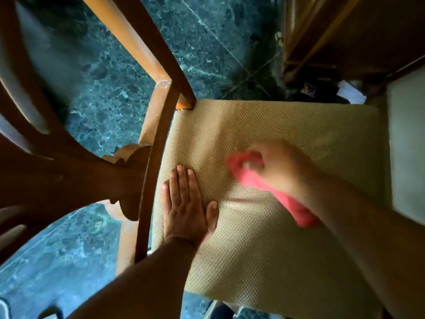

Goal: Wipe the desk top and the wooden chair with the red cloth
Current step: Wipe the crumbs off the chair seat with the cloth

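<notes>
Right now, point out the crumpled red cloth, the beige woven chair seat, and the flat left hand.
crumpled red cloth [254, 180], head view, its blurred middle fold.
beige woven chair seat [287, 125], head view, bare weave near the back.
flat left hand [187, 203], head view, back of hand.

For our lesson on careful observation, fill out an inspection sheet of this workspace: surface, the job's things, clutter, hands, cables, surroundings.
Surface: beige woven chair seat, being wiped.
Job's things: red cloth, bunched and motion-blurred, on the seat; wooden chair frame along the seat's left edge; desk top not identifiable.
Clutter: nothing seen on the seat.
Hands: left hand flat, fingers straight, pressing the seat; right hand blurred, gripping the cloth.
Cables: nothing seen.
Surroundings: green marble floor; dark wooden furniture at upper right; small unidentifiable items beneath it.
</notes>
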`<state>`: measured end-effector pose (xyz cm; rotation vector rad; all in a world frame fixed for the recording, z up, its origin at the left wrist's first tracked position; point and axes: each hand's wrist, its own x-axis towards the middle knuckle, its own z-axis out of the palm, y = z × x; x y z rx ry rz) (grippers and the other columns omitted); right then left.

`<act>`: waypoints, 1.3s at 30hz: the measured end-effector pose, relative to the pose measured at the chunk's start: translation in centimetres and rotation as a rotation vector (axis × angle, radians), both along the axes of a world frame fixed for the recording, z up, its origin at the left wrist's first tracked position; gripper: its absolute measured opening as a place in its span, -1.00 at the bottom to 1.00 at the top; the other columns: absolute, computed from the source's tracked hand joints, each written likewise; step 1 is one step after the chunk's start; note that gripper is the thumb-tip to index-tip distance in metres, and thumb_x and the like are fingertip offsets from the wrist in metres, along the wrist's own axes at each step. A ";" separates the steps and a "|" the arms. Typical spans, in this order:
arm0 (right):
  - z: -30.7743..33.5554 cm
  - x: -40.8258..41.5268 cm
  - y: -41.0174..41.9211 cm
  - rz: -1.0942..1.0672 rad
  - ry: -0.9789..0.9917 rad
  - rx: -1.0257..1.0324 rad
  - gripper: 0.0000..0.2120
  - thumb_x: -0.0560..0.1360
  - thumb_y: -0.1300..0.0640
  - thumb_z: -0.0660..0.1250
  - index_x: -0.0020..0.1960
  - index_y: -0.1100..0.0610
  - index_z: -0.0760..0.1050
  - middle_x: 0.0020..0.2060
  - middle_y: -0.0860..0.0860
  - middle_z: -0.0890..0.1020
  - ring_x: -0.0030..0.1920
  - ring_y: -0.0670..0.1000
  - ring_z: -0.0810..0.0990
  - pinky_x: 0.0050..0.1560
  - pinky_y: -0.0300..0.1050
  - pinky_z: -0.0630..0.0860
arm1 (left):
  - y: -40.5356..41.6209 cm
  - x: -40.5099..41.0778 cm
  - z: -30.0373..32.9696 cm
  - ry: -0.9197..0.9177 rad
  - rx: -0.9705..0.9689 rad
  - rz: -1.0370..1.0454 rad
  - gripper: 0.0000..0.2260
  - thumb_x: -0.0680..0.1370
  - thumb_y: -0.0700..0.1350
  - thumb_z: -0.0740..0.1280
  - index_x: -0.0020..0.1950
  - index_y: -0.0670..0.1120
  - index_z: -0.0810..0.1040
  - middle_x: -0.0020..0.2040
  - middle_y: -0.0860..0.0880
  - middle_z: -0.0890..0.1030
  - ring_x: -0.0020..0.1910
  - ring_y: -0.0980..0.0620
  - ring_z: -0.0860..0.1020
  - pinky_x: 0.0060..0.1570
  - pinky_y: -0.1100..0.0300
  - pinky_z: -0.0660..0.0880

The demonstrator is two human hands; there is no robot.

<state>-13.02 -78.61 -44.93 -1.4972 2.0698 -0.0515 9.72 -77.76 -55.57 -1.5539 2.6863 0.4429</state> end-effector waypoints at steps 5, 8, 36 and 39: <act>-0.5 -2.9 -10.4 -0.271 0.264 -0.464 -0.74 0.57 -0.07 0.23 0.07 0.09 0.55 -0.08 -0.01 0.59 -0.09 0.04 0.55 -0.08 -0.12 0.42 | 0.1 0.3 -1.4 0.031 -0.042 0.002 -0.22 0.53 0.18 0.05 0.59 -0.26 -0.04 0.61 -0.23 -0.06 0.60 -0.20 -0.10 0.54 -0.14 -0.19; -4.7 4.5 -5.5 -0.014 0.282 -0.246 -0.74 0.62 0.02 0.11 0.11 0.09 0.53 -0.05 0.07 0.65 -0.04 0.14 0.63 -0.01 0.04 0.52 | 0.0 0.2 -1.2 0.014 -0.017 -0.005 -0.23 0.53 0.19 0.03 0.59 -0.25 -0.06 0.60 -0.21 -0.09 0.60 -0.19 -0.12 0.54 -0.15 -0.18; 2.1 -4.8 5.0 -0.279 -0.109 0.216 -0.75 0.54 -0.07 0.33 0.13 0.02 0.59 -0.03 -0.02 0.65 -0.14 -0.02 0.56 -0.13 -0.12 0.40 | -0.1 0.3 1.6 0.013 0.127 -0.025 0.10 0.34 0.49 0.12 0.57 -0.22 -0.17 0.59 -0.21 -0.18 0.59 -0.18 -0.20 0.54 -0.14 -0.24; 1.6 -7.2 -2.6 -0.420 0.159 -0.234 -0.79 0.54 0.01 0.30 0.11 0.07 0.59 -0.06 0.10 0.67 -0.09 0.15 0.61 -0.10 -0.08 0.46 | 0.0 0.3 1.0 0.016 0.074 -0.017 0.09 0.35 0.48 0.12 0.58 -0.24 -0.14 0.59 -0.22 -0.16 0.60 -0.18 -0.16 0.53 -0.10 -0.27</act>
